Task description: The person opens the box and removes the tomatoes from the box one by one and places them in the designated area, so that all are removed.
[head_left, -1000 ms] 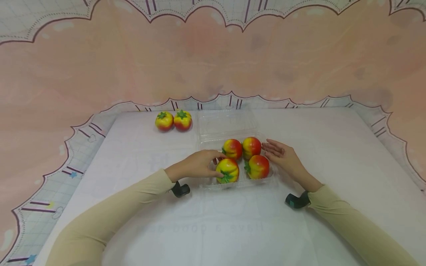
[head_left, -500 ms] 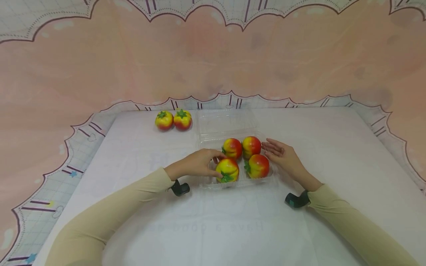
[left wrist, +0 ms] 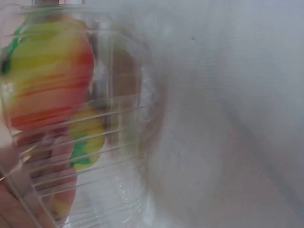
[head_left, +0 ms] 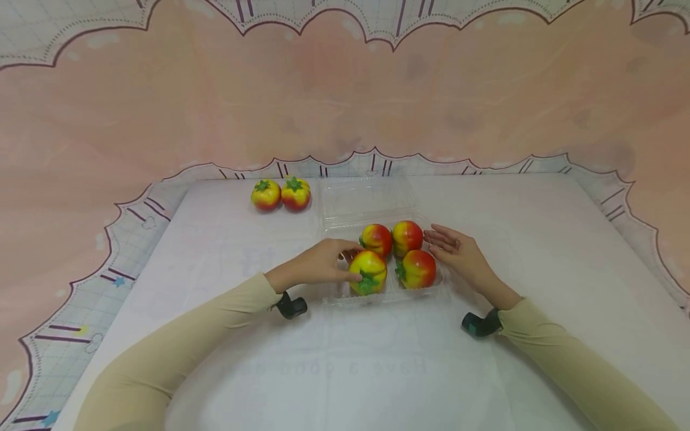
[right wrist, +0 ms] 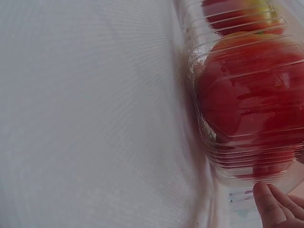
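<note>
My left hand [head_left: 326, 261] holds the front-left red-and-yellow tomato [head_left: 369, 273] between thumb and fingers, inside a clear plastic clamshell box [head_left: 385, 300]. Its green leafy top faces the near side. In the left wrist view, that tomato [left wrist: 52, 71] shows blurred through the box wall, with fingers [left wrist: 61, 156] behind it. Three other tomatoes share the box: back left [head_left: 376, 240], back right [head_left: 407, 238] and front right [head_left: 415, 269]. My right hand [head_left: 455, 251] lies at the box's right side, fingers extended. In the right wrist view, its fingertips [right wrist: 262, 194] are at the box's end wall.
Two more tomatoes stand side by side at the back left, one yellower [head_left: 266, 195] and one beside it [head_left: 296, 194]. The box's clear lid [head_left: 366, 197] lies folded open toward the back. A white cloth [head_left: 323, 371] covers the table. Dark cameras [head_left: 291, 306] sit on both wrists.
The front-left tomato has shifted slightly up and back, and its green top has turned a little. My left hand has moved slightly with it. The right hand stays put.
</note>
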Tool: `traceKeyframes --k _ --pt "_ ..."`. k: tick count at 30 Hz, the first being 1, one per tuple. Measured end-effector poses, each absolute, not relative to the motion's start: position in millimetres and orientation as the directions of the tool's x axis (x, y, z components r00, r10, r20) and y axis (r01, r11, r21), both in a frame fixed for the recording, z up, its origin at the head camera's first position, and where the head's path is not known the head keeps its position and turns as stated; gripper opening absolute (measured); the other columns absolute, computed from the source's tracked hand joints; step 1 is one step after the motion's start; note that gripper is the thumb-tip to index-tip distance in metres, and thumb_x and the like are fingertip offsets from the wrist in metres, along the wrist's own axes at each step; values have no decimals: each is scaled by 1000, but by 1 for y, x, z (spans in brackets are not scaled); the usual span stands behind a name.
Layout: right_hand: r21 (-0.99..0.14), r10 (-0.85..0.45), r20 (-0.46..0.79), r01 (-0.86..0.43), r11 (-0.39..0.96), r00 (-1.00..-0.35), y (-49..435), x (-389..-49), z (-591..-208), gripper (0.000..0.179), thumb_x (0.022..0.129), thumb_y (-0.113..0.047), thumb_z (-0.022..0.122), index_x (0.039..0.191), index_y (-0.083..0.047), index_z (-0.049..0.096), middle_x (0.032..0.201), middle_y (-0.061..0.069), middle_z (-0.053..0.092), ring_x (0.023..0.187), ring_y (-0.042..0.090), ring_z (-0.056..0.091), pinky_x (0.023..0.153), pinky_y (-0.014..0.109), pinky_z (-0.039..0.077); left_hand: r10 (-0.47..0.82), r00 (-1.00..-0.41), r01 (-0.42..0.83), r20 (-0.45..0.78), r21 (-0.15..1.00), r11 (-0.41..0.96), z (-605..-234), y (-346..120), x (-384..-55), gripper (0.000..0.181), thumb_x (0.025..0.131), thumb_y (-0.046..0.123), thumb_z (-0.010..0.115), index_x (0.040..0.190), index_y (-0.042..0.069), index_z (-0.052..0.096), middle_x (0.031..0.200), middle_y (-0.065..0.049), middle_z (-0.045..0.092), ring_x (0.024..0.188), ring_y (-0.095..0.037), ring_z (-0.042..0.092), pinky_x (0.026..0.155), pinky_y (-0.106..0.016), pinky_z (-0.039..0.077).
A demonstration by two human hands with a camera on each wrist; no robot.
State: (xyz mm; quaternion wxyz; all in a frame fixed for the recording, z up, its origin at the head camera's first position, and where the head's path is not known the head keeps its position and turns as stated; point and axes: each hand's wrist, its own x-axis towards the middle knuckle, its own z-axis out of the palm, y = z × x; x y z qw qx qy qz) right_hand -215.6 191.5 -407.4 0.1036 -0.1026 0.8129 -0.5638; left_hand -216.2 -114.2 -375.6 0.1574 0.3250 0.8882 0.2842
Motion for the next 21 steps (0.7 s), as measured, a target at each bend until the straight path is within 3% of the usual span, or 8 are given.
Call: traceKeyframes --k 21 --pt "-938 -278 -58 -43 343 -959 191 -216 -408 56 94 -7 54 144 1 31 142 25 43 130 36 43 93 23 43 585 -810 443 37 692 570 -350 -129 -219 49 82 26 71 122 3 56 112 -10 64 102 -21 59 95 -35 51"
